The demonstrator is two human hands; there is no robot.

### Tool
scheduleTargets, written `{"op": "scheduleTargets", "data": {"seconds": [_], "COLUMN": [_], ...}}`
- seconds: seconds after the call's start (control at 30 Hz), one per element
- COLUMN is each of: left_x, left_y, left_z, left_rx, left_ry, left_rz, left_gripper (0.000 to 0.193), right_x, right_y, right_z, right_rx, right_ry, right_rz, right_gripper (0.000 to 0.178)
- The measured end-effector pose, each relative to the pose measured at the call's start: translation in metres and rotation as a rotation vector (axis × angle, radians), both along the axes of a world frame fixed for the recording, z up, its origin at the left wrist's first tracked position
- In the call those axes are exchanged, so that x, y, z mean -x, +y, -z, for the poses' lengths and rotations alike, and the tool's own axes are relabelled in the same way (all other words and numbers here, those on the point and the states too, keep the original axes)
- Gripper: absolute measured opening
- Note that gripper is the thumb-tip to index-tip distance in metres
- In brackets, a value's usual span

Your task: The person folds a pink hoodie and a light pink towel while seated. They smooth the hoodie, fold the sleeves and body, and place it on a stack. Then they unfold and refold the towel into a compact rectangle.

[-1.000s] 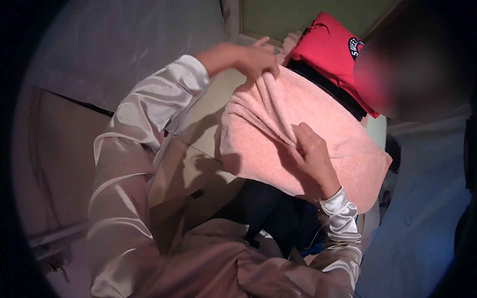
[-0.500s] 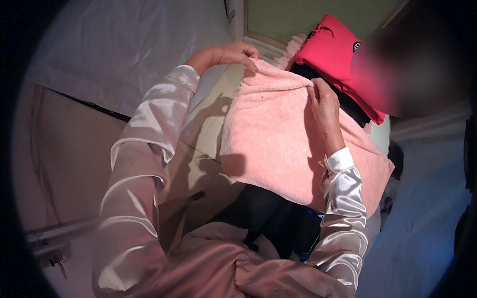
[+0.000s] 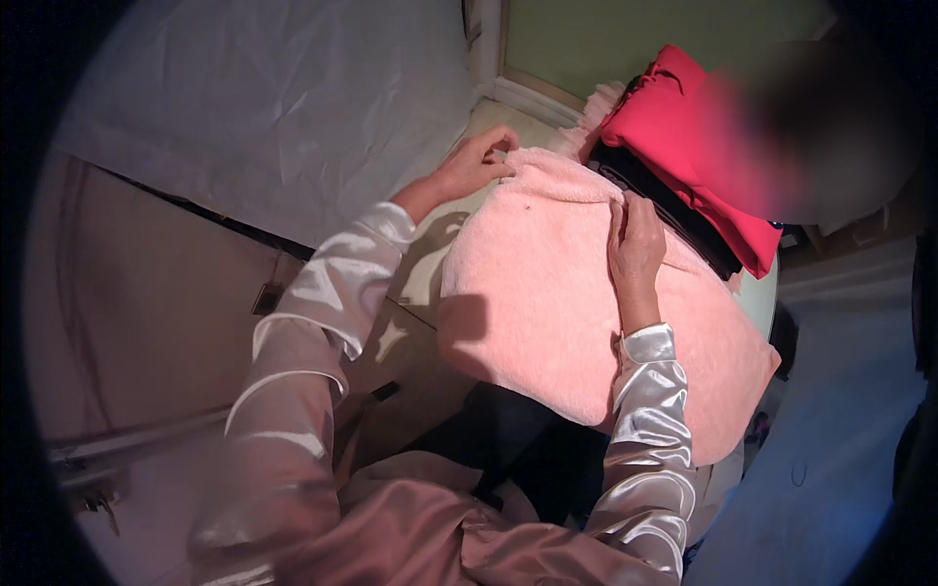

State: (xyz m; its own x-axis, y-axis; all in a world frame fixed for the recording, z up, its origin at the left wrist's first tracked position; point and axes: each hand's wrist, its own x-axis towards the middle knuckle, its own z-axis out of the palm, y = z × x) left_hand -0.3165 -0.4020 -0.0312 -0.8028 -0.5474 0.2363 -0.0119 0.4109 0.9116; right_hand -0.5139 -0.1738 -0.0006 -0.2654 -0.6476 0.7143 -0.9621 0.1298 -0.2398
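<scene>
A pink, fluffy fleece cloth (image 3: 547,283) is spread in front of me, its lower edge close to my lap. At its far left corner my left hand (image 3: 477,162) pinches the gathered edge between thumb and fingers. My right hand (image 3: 637,249) is closed on the far edge, right of the middle, with the fingertips partly turned out of sight. Between the hands the edge is bunched into a soft roll. I cannot tell whether the cloth is a garment, a towel or a blanket.
Just beyond the cloth lies a folded red garment (image 3: 674,127) on top of folded black clothing (image 3: 664,200). A pale pink ruffled fabric (image 3: 592,109) shows beside them. White sheeting (image 3: 293,107) hangs at the far left. A dark blurred patch covers the upper right.
The left hand has come down and nearer with the cloth's far corner. My right hand has also drawn slightly toward me, still holding the edge. The whole view has shifted a little.
</scene>
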Motion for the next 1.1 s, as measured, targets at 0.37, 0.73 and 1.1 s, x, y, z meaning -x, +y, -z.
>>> {"op": "scheduleTargets", "data": {"seconds": [0.37, 0.73, 1.1], "left_x": [0.029, 0.036, 0.039], "left_y": [-0.010, -0.039, -0.054], "left_z": [0.008, -0.046, -0.089], "left_rx": [-0.135, -0.313, -0.025], "left_ry": [0.309, -0.113, -0.245], "left_rz": [-0.265, 0.285, 0.422], "left_gripper": [0.009, 0.025, 0.017], "right_x": [-0.002, 0.001, 0.007], "right_y": [0.000, 0.000, 0.002], "right_z": [-0.001, -0.001, -0.002], "right_rx": [0.007, 0.111, 0.131], "right_ry": [-0.035, -0.050, -0.043], "right_rz": [-0.012, -0.034, -0.047], "right_gripper": [0.013, 0.011, 0.016]}}
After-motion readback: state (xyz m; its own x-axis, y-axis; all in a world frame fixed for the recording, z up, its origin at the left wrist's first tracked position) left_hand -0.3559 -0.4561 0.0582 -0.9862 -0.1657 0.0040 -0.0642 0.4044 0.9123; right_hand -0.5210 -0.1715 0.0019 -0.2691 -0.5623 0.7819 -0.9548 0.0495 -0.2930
